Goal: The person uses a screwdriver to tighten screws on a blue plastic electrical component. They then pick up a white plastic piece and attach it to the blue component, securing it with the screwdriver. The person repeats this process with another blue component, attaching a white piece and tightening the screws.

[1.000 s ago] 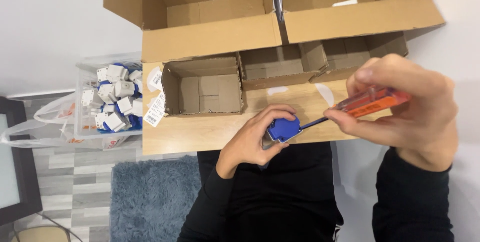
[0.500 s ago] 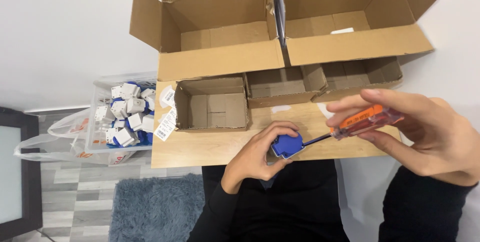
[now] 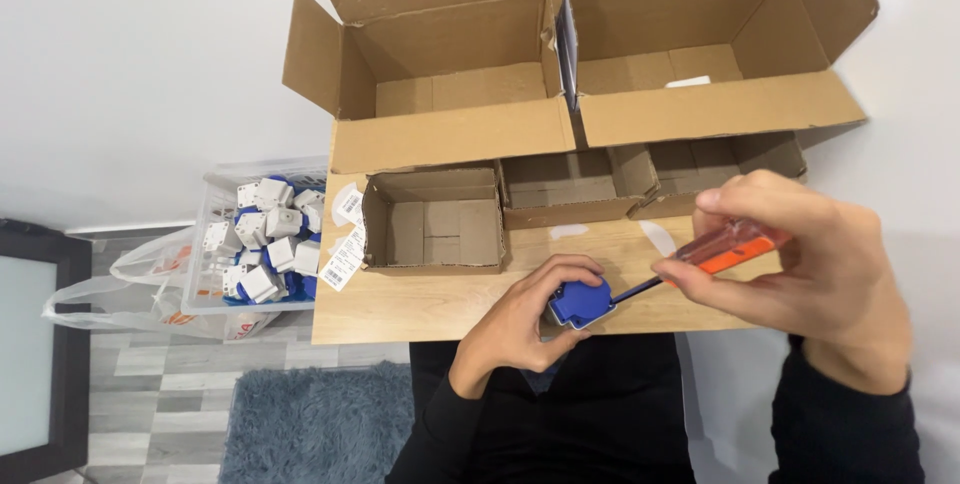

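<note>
Your left hand closes around a small blue part at the near edge of the worktop, just in front of your body. Your right hand pinches an orange-handled screwdriver, its dark shaft reaching left so the tip meets the part. By the look of it, this piece is mid-work, not yet set aside. The small open box just beyond your left hand looks empty, and so do the two large cartons behind it, bar a small white item in the right one. On the floor to the left, a clear bin holds many blue-and-white parts.
</note>
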